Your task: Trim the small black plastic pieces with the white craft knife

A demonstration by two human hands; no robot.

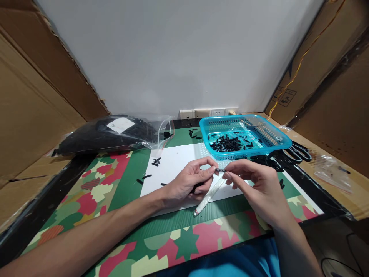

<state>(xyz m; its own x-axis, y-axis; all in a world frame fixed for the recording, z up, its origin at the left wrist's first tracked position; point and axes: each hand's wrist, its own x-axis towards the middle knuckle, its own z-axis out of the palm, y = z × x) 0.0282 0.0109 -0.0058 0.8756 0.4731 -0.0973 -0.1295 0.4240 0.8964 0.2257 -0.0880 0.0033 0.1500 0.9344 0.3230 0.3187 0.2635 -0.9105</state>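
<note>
Between my two hands, over the white sheet (175, 161), is a small thin black strip-like piece (220, 169). My left hand (196, 179) pinches its left end with thumb and forefinger; something dark, partly hidden, lies under the curled fingers. At its right end, the thumb and fingertips of my right hand (253, 181) close on the same piece. Below the hands a white wrapped stick (208, 198) lies slanted across the sheet's edge. Several similar black pieces (156, 161) are scattered on the sheet to the left.
A blue plastic basket (206, 144) holding many black pieces (226, 144) stands at the back right. Scissors (300, 152) lie beside it, near a small clear bag (331, 175). A large clear bag of black pieces (115, 132) rests back left. Cardboard walls (34, 77) flank the table.
</note>
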